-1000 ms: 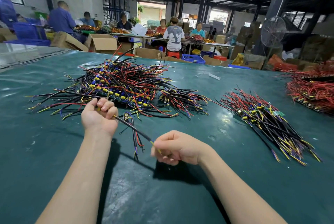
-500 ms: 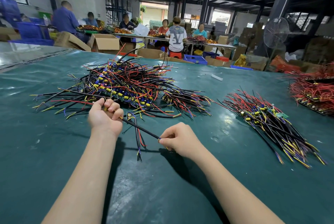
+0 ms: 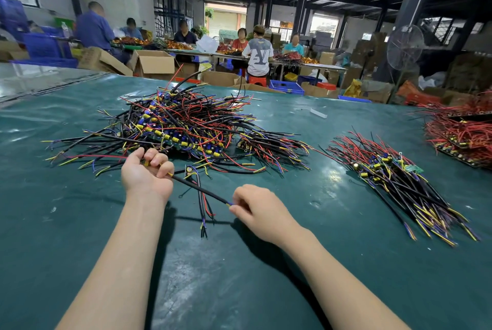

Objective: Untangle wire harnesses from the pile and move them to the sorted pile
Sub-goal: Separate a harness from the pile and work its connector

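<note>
A big tangled pile of wire harnesses (image 3: 191, 127), black, red, yellow and blue, lies on the green table (image 3: 239, 276) ahead of me. A smaller, straighter sorted pile (image 3: 394, 178) lies to the right. My left hand (image 3: 146, 172) grips one end of a black-sheathed harness (image 3: 199, 188) at the near edge of the tangled pile. My right hand (image 3: 258, 210) pinches its other end, where yellow and blue tips show. The sheath runs taut between both hands. More loose wires (image 3: 203, 212) hang down under it toward me.
A third heap of mostly red wires (image 3: 463, 132) sits at the far right edge of the table. A small white scrap (image 3: 318, 113) lies past the piles. Beyond the table, several people sit at benches among cardboard boxes (image 3: 154, 62), and a fan (image 3: 404, 47) stands at right.
Both hands have shifted slightly away from me toward the tangled pile, still holding the same black harness stretched between them. The piles have not moved.
</note>
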### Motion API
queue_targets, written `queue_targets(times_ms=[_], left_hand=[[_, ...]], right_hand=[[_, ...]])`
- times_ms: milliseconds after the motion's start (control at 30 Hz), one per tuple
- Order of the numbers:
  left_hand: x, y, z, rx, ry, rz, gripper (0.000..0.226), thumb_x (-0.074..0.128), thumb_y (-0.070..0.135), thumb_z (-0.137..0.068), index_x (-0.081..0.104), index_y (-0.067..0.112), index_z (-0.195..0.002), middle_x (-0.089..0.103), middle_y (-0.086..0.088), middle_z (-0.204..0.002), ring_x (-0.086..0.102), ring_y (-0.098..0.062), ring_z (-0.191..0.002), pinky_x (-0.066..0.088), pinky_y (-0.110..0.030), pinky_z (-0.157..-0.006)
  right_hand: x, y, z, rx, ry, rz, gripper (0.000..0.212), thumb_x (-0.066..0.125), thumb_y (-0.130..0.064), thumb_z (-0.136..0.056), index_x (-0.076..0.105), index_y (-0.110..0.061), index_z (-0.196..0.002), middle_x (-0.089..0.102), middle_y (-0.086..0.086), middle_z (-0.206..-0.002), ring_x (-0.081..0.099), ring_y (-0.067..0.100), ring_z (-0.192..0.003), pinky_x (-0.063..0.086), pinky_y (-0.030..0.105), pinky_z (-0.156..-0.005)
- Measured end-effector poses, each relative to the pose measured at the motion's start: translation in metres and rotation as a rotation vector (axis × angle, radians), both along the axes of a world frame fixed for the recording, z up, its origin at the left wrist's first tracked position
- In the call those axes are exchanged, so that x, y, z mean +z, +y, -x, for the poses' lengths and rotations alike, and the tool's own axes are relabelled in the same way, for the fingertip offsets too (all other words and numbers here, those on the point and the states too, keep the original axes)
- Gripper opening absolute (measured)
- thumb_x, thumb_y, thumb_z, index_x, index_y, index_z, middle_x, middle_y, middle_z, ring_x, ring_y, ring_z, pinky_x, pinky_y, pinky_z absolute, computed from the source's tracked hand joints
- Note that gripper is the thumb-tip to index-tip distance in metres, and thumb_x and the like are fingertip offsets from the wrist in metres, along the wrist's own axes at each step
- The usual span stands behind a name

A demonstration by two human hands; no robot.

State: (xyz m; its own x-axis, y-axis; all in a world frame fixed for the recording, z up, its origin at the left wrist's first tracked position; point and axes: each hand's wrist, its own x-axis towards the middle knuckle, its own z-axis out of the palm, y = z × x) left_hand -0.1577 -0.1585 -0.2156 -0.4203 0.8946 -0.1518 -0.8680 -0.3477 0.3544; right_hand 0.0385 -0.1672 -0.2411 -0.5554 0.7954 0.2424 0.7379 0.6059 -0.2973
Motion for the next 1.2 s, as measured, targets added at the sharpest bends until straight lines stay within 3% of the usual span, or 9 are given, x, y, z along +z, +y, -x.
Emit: queue_targets(times_ms=[167,333,533,633,767,833,967,1067,1200], left_hand=[[-0.004,-0.002,0.011,-0.001,-0.076,-0.01,0.035,0.028,0.018,-0.097,0.031,0.015,-0.063,0.036,0.009,-0.042,0.031,-0.003,-0.034,0.014,-0.018,-0.033],[-0.005,-0.001,0.007,-0.061,-0.12,-0.028,0.035,0.028,0.018,-0.098,0.032,0.015,-0.063,0.035,0.009,-0.042,0.032,-0.004,-0.032,0.014,-0.017,-0.031],[-0.005,0.001,0.006,-0.173,-0.155,-0.038,0.039,0.029,0.019,-0.098,0.033,0.015,-0.06,0.034,0.007,-0.047,0.031,-0.004,-0.033,0.016,-0.017,-0.031],[-0.003,-0.001,0.011,-0.298,-0.125,-0.059,0.039,0.033,0.018,-0.096,0.037,0.012,-0.058,0.037,0.007,-0.05,0.032,-0.002,-0.04,0.02,-0.016,-0.034],[0.008,-0.01,0.012,-0.507,-0.044,-0.087,0.015,0.06,0.002,-0.068,0.047,0.006,-0.062,0.046,0.004,-0.056,0.039,-0.002,-0.045,0.03,-0.016,-0.036],[0.01,-0.01,-0.006,-0.675,-0.022,-0.127,0.032,0.075,-0.012,-0.049,0.051,0.003,-0.065,0.049,0.001,-0.059,0.039,-0.003,-0.04,0.031,-0.016,-0.034],[0.011,-0.01,-0.059,-0.882,0.333,0.108,0.002,0.062,0.0,-0.074,0.06,-0.001,-0.074,0.06,-0.004,-0.061,0.049,-0.002,-0.04,0.029,-0.008,-0.028],[-0.002,-0.007,-0.081,-0.874,0.703,0.193,0.016,0.049,0.008,-0.092,0.065,0.006,-0.089,0.064,0.0,-0.064,0.054,-0.001,-0.046,0.035,-0.006,-0.033],[-0.01,-0.009,-0.085,-0.895,0.824,0.182,0.012,0.049,0.007,-0.093,0.061,0.01,-0.092,0.059,0.001,-0.066,0.059,-0.001,-0.048,0.041,-0.007,-0.037]], right_hand=[[0.008,-0.002,0.0,0.162,0.437,0.608,0.024,0.047,-0.005,-0.094,0.049,-0.018,-0.074,0.047,-0.007,-0.05,0.036,0.003,-0.037,0.031,0.015,-0.042],[0.012,0.0,-0.008,0.276,0.571,0.887,0.017,0.046,0.002,-0.091,0.062,-0.002,-0.087,0.042,-0.011,-0.039,0.031,0.002,-0.034,0.022,0.012,-0.038],[0.018,-0.004,-0.005,0.407,0.468,0.888,0.027,0.06,-0.017,-0.077,0.059,-0.021,-0.051,0.043,-0.01,-0.038,0.034,0.001,-0.033,0.025,0.01,-0.036],[0.021,-0.001,-0.016,0.349,0.375,0.917,0.018,0.065,-0.029,-0.07,0.064,-0.021,-0.054,0.054,-0.007,-0.043,0.046,0.001,-0.036,0.031,0.01,-0.036],[0.016,0.015,-0.032,0.079,0.69,0.893,0.031,0.054,-0.04,-0.086,0.064,-0.01,-0.082,0.063,-0.003,-0.058,0.052,0.005,-0.044,0.036,0.014,-0.04],[0.011,0.02,-0.029,-0.067,0.899,0.823,0.032,0.048,-0.038,-0.091,0.063,-0.011,-0.082,0.062,-0.005,-0.057,0.052,0.005,-0.044,0.036,0.014,-0.041],[0.004,0.019,-0.016,-0.115,1.103,0.833,0.03,0.046,-0.036,-0.093,0.065,-0.018,-0.079,0.065,-0.009,-0.061,0.058,0.003,-0.054,0.045,0.014,-0.048],[0.004,0.019,-0.016,-0.056,1.2,0.873,0.026,0.045,-0.02,-0.095,0.065,-0.015,-0.079,0.064,-0.008,-0.057,0.057,0.004,-0.054,0.045,0.014,-0.052],[0.005,0.021,-0.019,-0.063,1.326,0.916,0.017,0.051,-0.005,-0.09,0.064,-0.008,-0.079,0.067,-0.002,-0.06,0.057,0.006,-0.052,0.046,0.015,-0.046]])
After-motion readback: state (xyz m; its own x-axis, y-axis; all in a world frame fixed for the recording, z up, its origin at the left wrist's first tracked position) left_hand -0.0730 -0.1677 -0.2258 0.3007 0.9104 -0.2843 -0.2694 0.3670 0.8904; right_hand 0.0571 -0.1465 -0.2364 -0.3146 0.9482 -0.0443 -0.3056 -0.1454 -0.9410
